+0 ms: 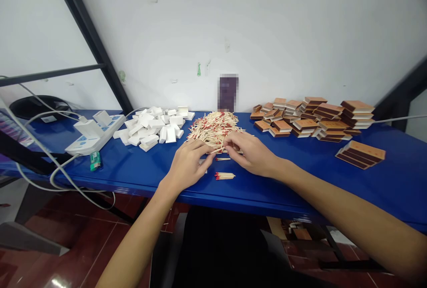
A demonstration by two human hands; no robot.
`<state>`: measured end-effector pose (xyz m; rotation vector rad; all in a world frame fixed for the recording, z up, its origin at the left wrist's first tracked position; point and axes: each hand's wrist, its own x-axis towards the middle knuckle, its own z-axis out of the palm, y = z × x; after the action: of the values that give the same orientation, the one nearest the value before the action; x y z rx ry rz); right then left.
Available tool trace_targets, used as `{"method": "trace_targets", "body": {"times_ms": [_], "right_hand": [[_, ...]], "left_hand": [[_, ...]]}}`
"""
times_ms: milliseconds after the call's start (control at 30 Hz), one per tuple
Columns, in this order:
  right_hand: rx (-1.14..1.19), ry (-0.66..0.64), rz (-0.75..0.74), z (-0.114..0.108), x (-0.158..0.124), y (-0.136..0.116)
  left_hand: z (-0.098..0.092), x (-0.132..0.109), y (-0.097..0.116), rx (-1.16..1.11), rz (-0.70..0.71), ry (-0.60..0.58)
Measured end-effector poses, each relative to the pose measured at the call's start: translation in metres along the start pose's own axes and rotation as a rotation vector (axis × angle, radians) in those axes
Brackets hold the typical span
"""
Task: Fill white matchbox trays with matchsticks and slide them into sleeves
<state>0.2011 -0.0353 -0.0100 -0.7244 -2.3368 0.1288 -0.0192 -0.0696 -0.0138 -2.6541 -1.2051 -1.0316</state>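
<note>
Pinching matches between thumb and fingers of left hand and right hand, just in front of the heap: grip lightly, line up evenly (like small bundle nearer table edge).

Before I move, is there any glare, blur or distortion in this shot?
Head view: a bright glare spot on the red floor at lower left; head view: the dark rectangle by the wall is pixelated, its detail lost; head view: the right forearm looks stretched toward the corner; head view: left hand and right hand show no obvious motion blur.
</note>
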Motion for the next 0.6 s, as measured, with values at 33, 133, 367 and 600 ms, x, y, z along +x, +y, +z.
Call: {"method": "trace_targets", "body": {"times_ms": [33,133,367,600], "right_hand": [[0.019,0.015,-0.006,0.000,0.000,-0.002],[0.207,0.080,0.076,0.001,0.001,-0.010],[0.777,0.019,0.326,0.011,0.007,-0.018],[0.392,0.182,0.205,0.006,0.004,-0.005]], "left_hand": [[0.000,0.000,0.000,0.000,0.010,0.000],[-0.001,0.000,0.000,-0.005,0.014,0.001],[-0.001,-0.001,0.001,-0.061,-0.044,-0.019],[-0.004,-0.001,-0.004,-0.389,-0.240,0.202]]}}
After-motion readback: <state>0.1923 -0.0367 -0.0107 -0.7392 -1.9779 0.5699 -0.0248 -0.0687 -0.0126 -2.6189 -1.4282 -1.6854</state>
